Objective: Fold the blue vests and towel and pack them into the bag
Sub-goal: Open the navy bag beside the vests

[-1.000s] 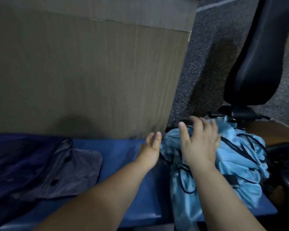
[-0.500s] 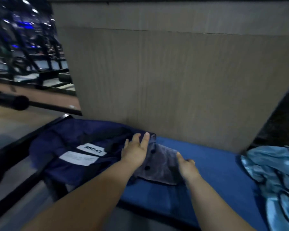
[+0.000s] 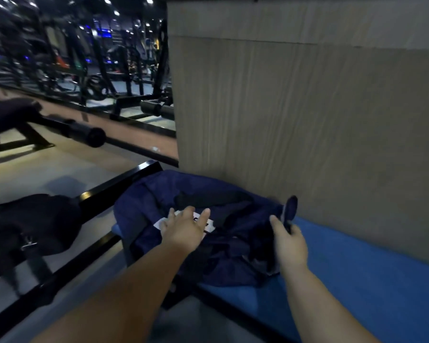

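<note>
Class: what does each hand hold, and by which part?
The right hand grips the navy bag by a strap-like piece at its right end. The left hand lies spread over the bag, holding nothing.

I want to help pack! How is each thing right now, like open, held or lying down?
Dark navy fabric bag: crumpled, lying on the blue padded bench.
Left hand: open, fingers spread over the bag's white label.
Right hand: grips the dark blue strap, held upright.

White label [image 3: 209,226] on bag [image 3: 144,201], partly under left hand [image 3: 183,231], print illegible.
</note>
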Tool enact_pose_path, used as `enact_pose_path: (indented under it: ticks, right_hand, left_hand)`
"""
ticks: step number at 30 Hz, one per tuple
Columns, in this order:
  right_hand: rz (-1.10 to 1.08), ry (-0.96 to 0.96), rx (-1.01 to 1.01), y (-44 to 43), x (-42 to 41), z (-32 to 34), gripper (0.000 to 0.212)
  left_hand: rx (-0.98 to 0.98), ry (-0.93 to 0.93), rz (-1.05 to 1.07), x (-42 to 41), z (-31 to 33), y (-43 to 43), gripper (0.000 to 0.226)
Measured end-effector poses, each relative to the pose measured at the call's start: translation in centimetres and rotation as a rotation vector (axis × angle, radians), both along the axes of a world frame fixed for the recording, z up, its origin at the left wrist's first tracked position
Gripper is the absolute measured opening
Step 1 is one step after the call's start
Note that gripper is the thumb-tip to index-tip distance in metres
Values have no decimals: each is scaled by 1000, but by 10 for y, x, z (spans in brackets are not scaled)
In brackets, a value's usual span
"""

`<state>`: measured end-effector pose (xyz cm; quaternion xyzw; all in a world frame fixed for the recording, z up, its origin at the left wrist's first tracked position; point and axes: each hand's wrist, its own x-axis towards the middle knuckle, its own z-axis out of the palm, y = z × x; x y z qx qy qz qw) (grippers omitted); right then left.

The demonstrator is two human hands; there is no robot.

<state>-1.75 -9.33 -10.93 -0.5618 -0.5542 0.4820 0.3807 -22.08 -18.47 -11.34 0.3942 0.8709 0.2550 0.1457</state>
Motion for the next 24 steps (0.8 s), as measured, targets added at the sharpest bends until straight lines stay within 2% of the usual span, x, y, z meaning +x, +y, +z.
enact_pose_path:
  ticks: [1,3,4,5,7,11,17,20,24]
  right_hand:
    - [92,-63,8,-5,-10,-1,83]
    - [211,-203,21,-9,-27,-11,118]
    - [247,-279,11,-9,-33,-17,130]
    - [272,-370,1,-12,-38,-19,132]
    - [302,-502,20,-15,-41,-25,127]
    - [391,-597,102,-23,-40,-27,122]
    - [514,-885,148,-26,-49,-31,123]
    - [588,-1002,104,-17,-53,-32,130]
    - [618,-1059,92,-1,-56,-31,132]
  left_hand:
    - [-31,16,23,-11,-4,-2,63]
    - [-86,80,53,-30,-12,-7,62]
    - [-103,129,63,-39,-14,-9,62]
    - [-115,178,71,-47,-15,-11,62]
    - [-137,245,87,-60,-15,-12,63]
    - [-202,319,115,-85,-14,-8,64]
    - [-294,285,121,-116,-8,5,70]
    - [-423,248,36,-124,-9,5,76]
    - [-547,273,-77,-124,-17,-4,80]
